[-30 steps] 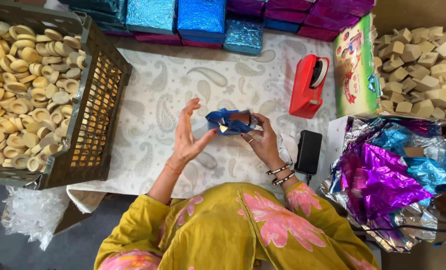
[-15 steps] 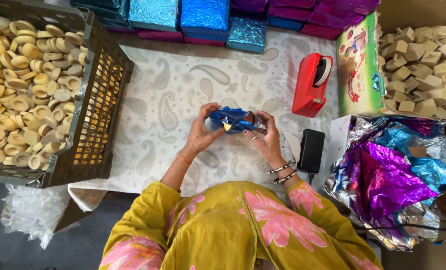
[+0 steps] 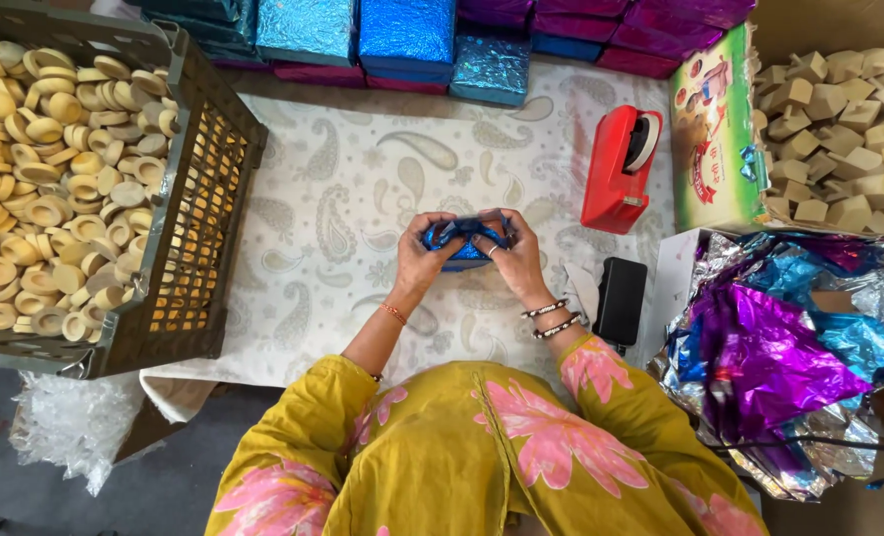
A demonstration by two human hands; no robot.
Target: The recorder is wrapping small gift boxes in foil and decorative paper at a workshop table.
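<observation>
Now | both hands grip blue foil parcel | red tape dispenser right

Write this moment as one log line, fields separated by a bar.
left hand: grip on blue foil packet | right hand: grip on same packet | place: above patterned cloth | nearby: red tape dispenser

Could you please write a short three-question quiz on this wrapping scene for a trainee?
1. True or false: both hands grip the blue foil packet.
2. What stands nearest the right hand? A) red tape dispenser B) crate of yellow rings C) box of beige blocks
3. What colours are the loose foil sheets at the person's right?

Key: 1 true, the left hand grips it too; 2 A; 3 purple, blue and silver.
</observation>
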